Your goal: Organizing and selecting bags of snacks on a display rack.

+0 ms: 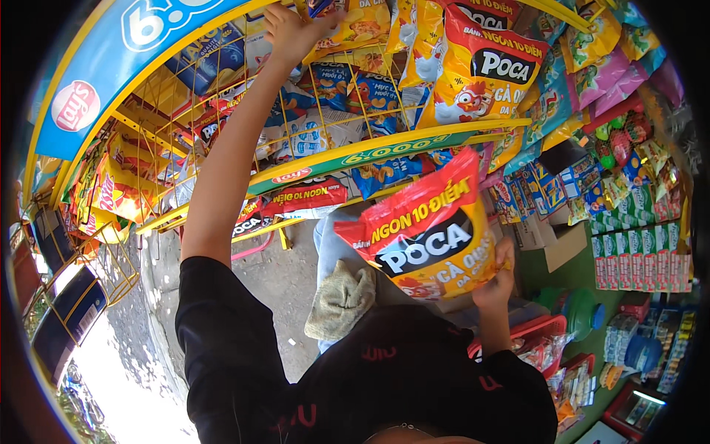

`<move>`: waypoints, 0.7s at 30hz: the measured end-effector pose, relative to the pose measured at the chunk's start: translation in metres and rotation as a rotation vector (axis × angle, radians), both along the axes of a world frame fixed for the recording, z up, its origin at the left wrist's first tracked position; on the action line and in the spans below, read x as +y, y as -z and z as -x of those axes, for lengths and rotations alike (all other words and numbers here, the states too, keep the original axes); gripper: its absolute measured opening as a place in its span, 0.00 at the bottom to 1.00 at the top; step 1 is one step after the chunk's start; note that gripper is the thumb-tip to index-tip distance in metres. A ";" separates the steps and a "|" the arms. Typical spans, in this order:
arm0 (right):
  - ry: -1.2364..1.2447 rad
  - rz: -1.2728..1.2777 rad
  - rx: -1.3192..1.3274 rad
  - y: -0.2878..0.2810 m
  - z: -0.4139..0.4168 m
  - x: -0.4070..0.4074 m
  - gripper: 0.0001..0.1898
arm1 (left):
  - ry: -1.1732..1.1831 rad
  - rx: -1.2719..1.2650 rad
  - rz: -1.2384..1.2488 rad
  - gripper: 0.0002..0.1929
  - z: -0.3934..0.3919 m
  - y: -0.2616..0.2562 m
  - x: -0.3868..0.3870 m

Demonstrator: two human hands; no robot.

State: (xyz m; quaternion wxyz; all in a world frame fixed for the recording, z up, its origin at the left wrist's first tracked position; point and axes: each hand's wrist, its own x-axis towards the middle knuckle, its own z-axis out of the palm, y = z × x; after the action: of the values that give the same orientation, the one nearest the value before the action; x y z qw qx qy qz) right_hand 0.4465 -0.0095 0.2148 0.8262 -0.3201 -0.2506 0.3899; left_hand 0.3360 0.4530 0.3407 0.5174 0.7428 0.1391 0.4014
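Note:
In my right hand (496, 277) is the lower edge of a red and yellow Poca snack bag (427, 238), held tilted in front of my torso. Up at the yellow wire rack (327, 152) my left hand (297, 33) is spread, its fingers apart beside a yellow snack bag (363, 28); whether it touches that bag is unclear. Another Poca bag (477, 72) with a chicken picture leans upright on the rack's right part. Behind the wires lie blue snack bags (374, 94) and white bags (324, 130).
Hanging snack packs (599, 72) crowd the right side, above stacked green and white cartons (638, 255). A red basket (532, 333) and a green water jug (577, 311) stand below. At left are more chip bags (119, 183). A grey-green cloth (341, 299) lies by my leg.

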 end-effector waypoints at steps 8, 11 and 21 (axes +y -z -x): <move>0.018 -0.101 0.136 -0.079 0.011 0.064 0.10 | -0.445 0.174 0.023 0.20 0.077 -0.051 -0.158; -0.159 -0.189 0.100 -0.076 0.023 0.086 0.14 | -0.122 -0.069 0.271 0.30 0.103 -0.012 -0.235; -0.421 0.033 -0.082 -0.055 0.050 0.080 0.34 | -0.241 -0.116 0.679 0.16 0.098 -0.040 -0.144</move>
State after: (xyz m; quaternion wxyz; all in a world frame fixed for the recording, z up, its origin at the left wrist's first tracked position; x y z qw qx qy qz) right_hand 0.3960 0.0706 0.2702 0.7103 -0.2896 -0.3392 0.5446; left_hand 0.2375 0.3090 0.3803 0.6905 0.4832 0.3213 0.4318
